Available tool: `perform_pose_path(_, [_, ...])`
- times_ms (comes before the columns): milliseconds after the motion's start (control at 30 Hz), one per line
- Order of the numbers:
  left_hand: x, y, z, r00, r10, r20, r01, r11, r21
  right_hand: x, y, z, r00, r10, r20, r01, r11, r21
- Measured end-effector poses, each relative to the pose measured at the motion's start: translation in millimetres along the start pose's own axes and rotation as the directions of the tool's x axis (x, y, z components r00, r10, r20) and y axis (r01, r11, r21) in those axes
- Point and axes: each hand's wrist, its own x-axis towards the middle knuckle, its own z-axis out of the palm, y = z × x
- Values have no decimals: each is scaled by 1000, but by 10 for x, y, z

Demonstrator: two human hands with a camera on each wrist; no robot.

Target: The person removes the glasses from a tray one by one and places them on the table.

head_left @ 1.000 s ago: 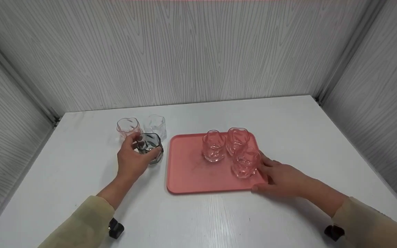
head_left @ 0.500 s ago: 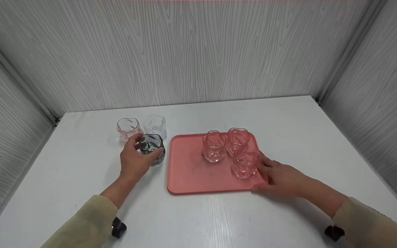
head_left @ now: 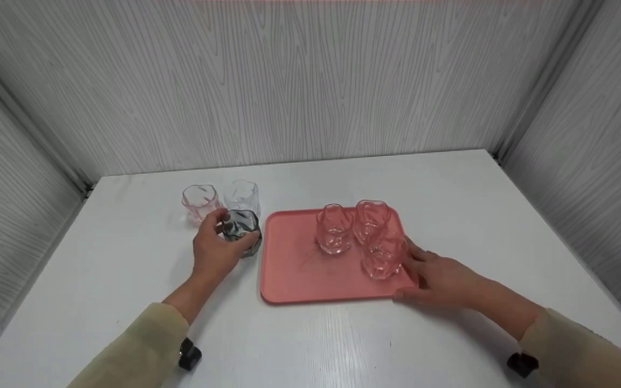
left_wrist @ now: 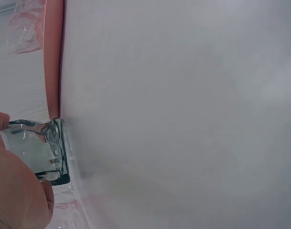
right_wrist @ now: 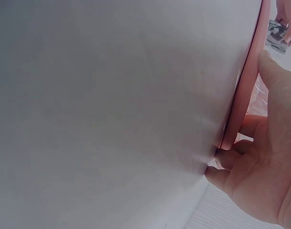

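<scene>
My left hand point(head_left: 216, 250) grips a smoky grey glass tumbler point(head_left: 241, 237), thumb on its near side and fingers on its left. The tumbler is upright, just left of the pink tray point(head_left: 294, 269); whether its base touches the table I cannot tell. In the left wrist view the same tumbler point(left_wrist: 35, 148) appears close to the tray's edge point(left_wrist: 53, 62). At the tray's front right corner, my right hand point(head_left: 445, 280) holds the rim, with the thumb along the front and fingers at the right side, as the right wrist view shows the tray point(right_wrist: 245, 86).
Three clear tumblers stand on the tray's right half: one nearer the middle point(head_left: 335, 231), one at the back point(head_left: 372, 218) and one in front point(head_left: 383, 258). Behind the left hand are a pinkish glass point(head_left: 201, 199) and a clear glass point(head_left: 243, 195). Panel walls point(head_left: 299, 81) enclose the white table.
The left hand has shifted slightly right, bringing the grey tumbler nearer the tray's left edge. The right hand and the tray stay where they were.
</scene>
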Motion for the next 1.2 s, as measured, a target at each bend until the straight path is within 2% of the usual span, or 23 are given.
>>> perform_pose_path(433, [5, -8, 22, 1000, 0, 15, 0, 1000, 0, -10, -2, 15, 1000, 0, -2, 0, 1000, 4])
perform_pose_path(600, [-2, -14, -5, 999, -11, 32, 10, 1000, 8, -8, -6, -1, 999, -24, -22, 25, 1000, 18])
perform_pose_path(900, [-36, -6, -154, 997, -7, 75, 3, 999, 54, 20, -29, -7, 1000, -25, -10, 26, 1000, 16])
perform_pose_path(1067, [-69, -29, -286, 998, 20, 52, -23, 997, 73, 21, -24, -5, 1000, -25, -9, 25, 1000, 16])
perform_pose_path(1200, [-93, 34, -369, 998, 66, 12, -67, 994, 84, 7, -19, -14, 1000, -25, -4, 25, 1000, 14])
